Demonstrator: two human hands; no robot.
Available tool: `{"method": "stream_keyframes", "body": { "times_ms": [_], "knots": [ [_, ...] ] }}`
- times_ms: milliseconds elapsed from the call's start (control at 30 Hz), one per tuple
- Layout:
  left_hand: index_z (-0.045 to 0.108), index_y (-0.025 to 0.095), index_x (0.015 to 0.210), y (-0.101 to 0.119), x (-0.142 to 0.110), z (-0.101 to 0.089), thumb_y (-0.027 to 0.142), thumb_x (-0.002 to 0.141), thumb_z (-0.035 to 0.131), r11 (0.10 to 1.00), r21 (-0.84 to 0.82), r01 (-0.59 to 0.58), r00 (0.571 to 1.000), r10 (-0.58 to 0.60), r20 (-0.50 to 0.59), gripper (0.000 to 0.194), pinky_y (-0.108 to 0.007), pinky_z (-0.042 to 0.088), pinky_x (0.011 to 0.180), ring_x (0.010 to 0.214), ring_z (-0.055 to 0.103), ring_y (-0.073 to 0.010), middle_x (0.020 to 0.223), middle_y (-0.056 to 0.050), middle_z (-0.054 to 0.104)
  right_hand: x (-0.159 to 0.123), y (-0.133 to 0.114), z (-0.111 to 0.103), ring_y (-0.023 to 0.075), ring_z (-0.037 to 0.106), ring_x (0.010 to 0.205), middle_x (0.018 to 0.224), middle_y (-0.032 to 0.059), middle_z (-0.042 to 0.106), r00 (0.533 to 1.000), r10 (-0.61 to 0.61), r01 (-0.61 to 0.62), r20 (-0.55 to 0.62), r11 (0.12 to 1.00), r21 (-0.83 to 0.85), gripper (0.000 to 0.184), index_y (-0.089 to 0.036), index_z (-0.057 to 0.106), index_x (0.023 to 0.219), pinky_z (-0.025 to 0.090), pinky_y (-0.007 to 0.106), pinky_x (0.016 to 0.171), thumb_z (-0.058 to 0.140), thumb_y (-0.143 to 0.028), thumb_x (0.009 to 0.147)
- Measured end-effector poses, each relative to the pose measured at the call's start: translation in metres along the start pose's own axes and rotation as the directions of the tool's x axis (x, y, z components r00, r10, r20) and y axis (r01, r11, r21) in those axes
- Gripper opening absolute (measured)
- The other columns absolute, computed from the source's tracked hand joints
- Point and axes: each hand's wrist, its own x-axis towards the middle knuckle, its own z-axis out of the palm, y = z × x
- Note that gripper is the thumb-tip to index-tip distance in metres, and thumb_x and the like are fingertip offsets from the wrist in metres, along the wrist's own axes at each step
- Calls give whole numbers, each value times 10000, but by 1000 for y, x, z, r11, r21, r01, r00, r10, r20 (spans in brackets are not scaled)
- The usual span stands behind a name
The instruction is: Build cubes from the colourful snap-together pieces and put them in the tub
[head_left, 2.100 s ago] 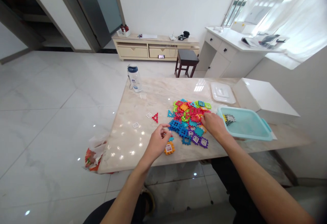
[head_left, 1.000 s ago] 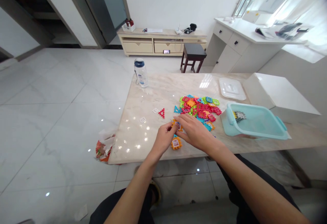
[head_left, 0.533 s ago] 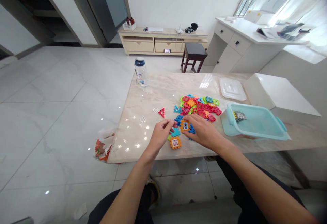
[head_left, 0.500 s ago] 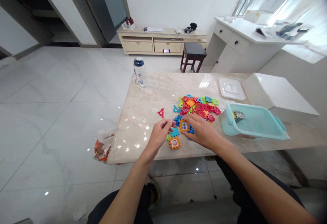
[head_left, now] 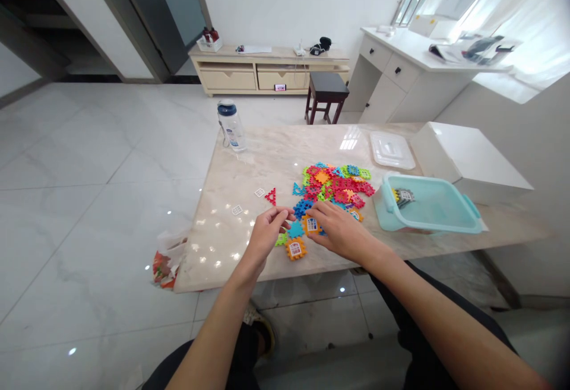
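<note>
A heap of colourful interlocking plastic tiles point(head_left: 335, 186) lies on the marble table point(head_left: 276, 158). My right hand point(head_left: 339, 231) pinches an orange tile with a white window point(head_left: 311, 224) at the heap's near edge. Just left of it, my left hand point(head_left: 265, 233) has its fingers curled near a teal star-shaped piece point(head_left: 294, 229) and a green piece point(head_left: 281, 239); what it holds, if anything, I cannot make out. A second orange window tile point(head_left: 295, 249) lies in front of both hands.
A teal bin point(head_left: 428, 212) with a few pieces stands to the right, beside a white box point(head_left: 469, 161) and a clear lid point(head_left: 392, 149). A water bottle point(head_left: 230, 126) stands at the far left corner. A red triangle point(head_left: 271, 196) and two white window inserts point(head_left: 237, 209) lie loose.
My right hand came from the heap's right side to the near left edge and took hold of the orange window tile. My left hand stayed close by. The view shifted slightly.
</note>
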Motion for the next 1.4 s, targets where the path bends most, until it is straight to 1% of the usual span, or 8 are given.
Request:
{"method": "stream_keyframes", "body": {
  "times_ms": [200,333,500,633,867,1100,1233,1400],
  "knots": [
    [809,188,960,-1,1,-1,465,848,728,1000,-22,5,1000,-5,-17,309,-317,521,742,782,677,-192,985,-113,814,0,-4,6,297,680,1159,1227,118,693,994,14,-16,113,1000,17,345,-197,684,1302,589,446,990,784,-303,989],
    [809,189,940,0,3,-2,450,843,725,999,-33,-2,1000,2,-23,291,-306,514,730,784,679,-188,974,-106,813,0,-8,19,297,674,1150,1199,119,691,980,-49,56,195,998,-34,292,-184,715,1225,569,435,1006,807,-275,963],
    [806,174,971,2,2,-7,442,849,711,998,-60,-9,999,7,-31,309,-297,518,740,784,680,-176,1002,-106,820,3,-16,38,322,664,1171,1211,142,690,955,-128,153,268,985,-74,340,-146,713,1236,551,467,1031,822,-295,951],
    [799,175,960,4,0,-10,432,858,705,998,-65,-21,999,19,-38,292,-303,528,747,801,686,-185,991,-106,818,7,-22,49,342,648,1214,1222,147,696,948,-118,158,297,981,-116,337,-138,714,1232,539,479,1033,818,-292,950],
    [799,161,1022,7,0,-13,426,854,697,996,-83,-7,999,3,-41,330,-290,504,744,784,671,-165,1022,-107,816,14,-24,55,333,658,1174,1205,149,706,936,-79,152,343,969,-193,320,-143,712,1162,536,448,994,846,-324,935],
    [781,174,976,15,-6,-15,440,858,708,995,-97,-20,999,15,-45,300,-280,491,733,786,659,-160,993,-90,806,17,-25,62,345,653,1228,1305,170,690,925,-58,150,375,963,-223,633,-122,631,1353,529,444,1042,926,-399,866],
    [777,175,953,16,-7,-16,418,858,710,993,-117,-22,999,16,-49,269,-284,488,729,765,658,-158,944,-82,798,20,-28,68,326,687,1174,1220,154,727,908,-31,142,419,961,-236,491,-114,659,1280,529,426,1048,883,-353,915],
    [771,171,949,16,-6,-16,416,857,712,991,-131,-22,999,16,-49,269,-283,489,728,754,659,-155,900,-75,789,19,-33,70,303,709,1150,1200,143,732,904,6,103,427,967,-232,313,-135,663,1240,558,381,963,791,-266,986]
  ]
}}
